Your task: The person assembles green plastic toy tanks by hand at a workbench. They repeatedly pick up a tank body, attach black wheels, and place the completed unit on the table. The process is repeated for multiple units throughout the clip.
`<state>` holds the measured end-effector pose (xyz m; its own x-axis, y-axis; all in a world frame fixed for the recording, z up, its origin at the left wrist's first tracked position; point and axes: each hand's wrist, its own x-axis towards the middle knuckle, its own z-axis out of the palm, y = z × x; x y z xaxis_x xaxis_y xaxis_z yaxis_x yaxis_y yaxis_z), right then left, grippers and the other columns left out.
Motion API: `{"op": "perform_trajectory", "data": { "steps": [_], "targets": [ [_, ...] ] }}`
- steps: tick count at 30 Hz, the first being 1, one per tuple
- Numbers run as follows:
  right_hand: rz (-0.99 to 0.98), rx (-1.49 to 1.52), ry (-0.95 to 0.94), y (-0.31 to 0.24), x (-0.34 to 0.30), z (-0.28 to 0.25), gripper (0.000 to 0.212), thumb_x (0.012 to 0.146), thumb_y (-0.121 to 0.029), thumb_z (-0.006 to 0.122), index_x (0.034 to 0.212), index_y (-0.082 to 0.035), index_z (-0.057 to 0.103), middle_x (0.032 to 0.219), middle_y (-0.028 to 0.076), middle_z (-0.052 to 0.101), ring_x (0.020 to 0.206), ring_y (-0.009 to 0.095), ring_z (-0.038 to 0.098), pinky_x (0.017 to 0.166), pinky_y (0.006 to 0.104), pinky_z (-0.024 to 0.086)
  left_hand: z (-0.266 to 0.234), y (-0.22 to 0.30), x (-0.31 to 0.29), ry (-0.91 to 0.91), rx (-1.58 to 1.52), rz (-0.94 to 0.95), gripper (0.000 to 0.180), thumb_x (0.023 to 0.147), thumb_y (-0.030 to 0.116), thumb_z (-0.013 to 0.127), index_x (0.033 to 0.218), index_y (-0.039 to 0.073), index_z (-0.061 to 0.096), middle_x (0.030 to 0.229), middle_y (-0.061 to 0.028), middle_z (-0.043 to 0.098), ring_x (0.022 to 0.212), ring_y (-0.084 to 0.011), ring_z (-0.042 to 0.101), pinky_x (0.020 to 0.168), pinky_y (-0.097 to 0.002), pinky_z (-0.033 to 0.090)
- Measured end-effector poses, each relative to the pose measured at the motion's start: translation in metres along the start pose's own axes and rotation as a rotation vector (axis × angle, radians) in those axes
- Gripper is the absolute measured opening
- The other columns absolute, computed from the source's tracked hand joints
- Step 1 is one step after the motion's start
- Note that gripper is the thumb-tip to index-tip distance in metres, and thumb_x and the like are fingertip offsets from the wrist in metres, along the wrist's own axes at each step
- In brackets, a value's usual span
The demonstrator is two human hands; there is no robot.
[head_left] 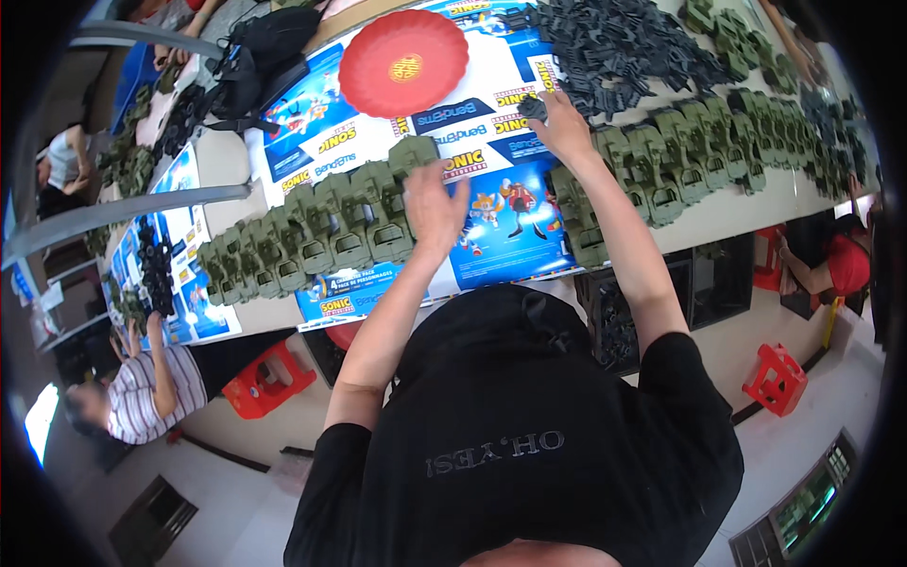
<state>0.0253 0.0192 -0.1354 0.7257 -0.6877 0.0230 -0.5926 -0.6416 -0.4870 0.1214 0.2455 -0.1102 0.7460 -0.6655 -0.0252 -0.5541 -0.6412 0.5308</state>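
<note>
My left hand (436,208), slightly blurred, is over the right end of a row of olive-green moulded plastic parts (351,215). Its thumb stands apart from the fingers, which lie against or just above the end part; contact is hard to judge. Farther forward and to the right, my right hand (567,130) has its fingers closed on a small dark grey plastic part (534,110), beside a large heap of similar dark grey parts (614,57). A second row of green parts (680,156) runs off to the right of my right forearm.
Printed blue-and-white sheets (505,241) cover the table. A red scalloped plate (404,64) stands on them at the back. More green parts (732,38) lie at the far right. A grey metal bar (142,213) crosses the left. Red stools (269,380) and other people are around the table.
</note>
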Motion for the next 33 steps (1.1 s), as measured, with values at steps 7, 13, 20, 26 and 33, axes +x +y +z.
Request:
{"op": "perform_trajectory", "data": {
  "steps": [7, 13, 20, 26, 33],
  "targets": [
    [0.14, -0.281, -0.277, -0.001, 0.035, 0.046, 0.058, 0.074, -0.032, 0.07, 0.121, -0.007, 0.047, 0.114, 0.015, 0.05, 0.098, 0.032, 0.06, 0.08, 0.0407, 0.05, 0.001, -0.019, 0.043, 0.06, 0.495, -0.236, 0.087, 0.067, 0.057, 0.069, 0.124, -0.003, 0.042, 0.113, -0.0195, 0.052, 0.118, -0.0331, 0.035, 0.088, -0.0479, 0.027],
    [0.002, 0.27, 0.025, -0.026, -0.015, -0.021, 0.048, 0.071, -0.022, 0.071, 0.114, -0.006, 0.055, 0.104, 0.014, 0.057, 0.083, 0.025, 0.061, 0.073, 0.038, 0.049, 0.013, -0.012, 0.046, 0.079, 0.359, -0.066, 0.086, 0.063, 0.047, 0.075, 0.127, 0.0, 0.041, 0.115, -0.0189, 0.051, 0.117, -0.0322, 0.035, 0.087, -0.0479, 0.025],
    [0.191, 0.77, -0.022, -0.037, -0.081, -0.056, 0.051, 0.07, -0.021, 0.075, 0.115, -0.004, 0.058, 0.09, 0.005, 0.058, 0.068, 0.01, 0.051, 0.061, 0.0251, 0.042, -0.029, 0.013, 0.014, -0.088, -0.257, 0.144, 0.091, 0.061, 0.016, 0.074, 0.139, 0.004, 0.03, 0.128, -0.0173, 0.037, 0.117, -0.0311, 0.045, 0.097, -0.0364, 0.041],
    [0.222, 1.313, -0.246, -0.064, -0.106, -0.074, 0.048, 0.077, -0.013, 0.069, 0.121, -0.002, 0.052, 0.106, 0.005, 0.06, 0.089, 0.01, 0.054, 0.08, 0.0247, 0.043, -0.086, 0.024, -0.024, -0.304, -0.581, 0.214, 0.101, 0.057, 0.017, 0.076, 0.142, 0.004, 0.022, 0.13, -0.0184, 0.04, 0.12, -0.0298, 0.043, 0.097, -0.0367, 0.038],
    [0.214, 1.555, -0.558, -0.116, -0.139, -0.104, 0.049, 0.081, -0.007, 0.064, 0.126, -0.001, 0.045, 0.115, 0.008, 0.055, 0.102, 0.013, 0.055, 0.085, 0.0268, 0.045, -0.147, 0.023, -0.053, -0.625, -1.275, -0.077, 0.101, 0.058, 0.005, 0.078, 0.143, 0.002, 0.022, 0.134, -0.0118, 0.042, 0.122, -0.02, 0.041, 0.102, -0.0341, 0.033]
  ]
}}
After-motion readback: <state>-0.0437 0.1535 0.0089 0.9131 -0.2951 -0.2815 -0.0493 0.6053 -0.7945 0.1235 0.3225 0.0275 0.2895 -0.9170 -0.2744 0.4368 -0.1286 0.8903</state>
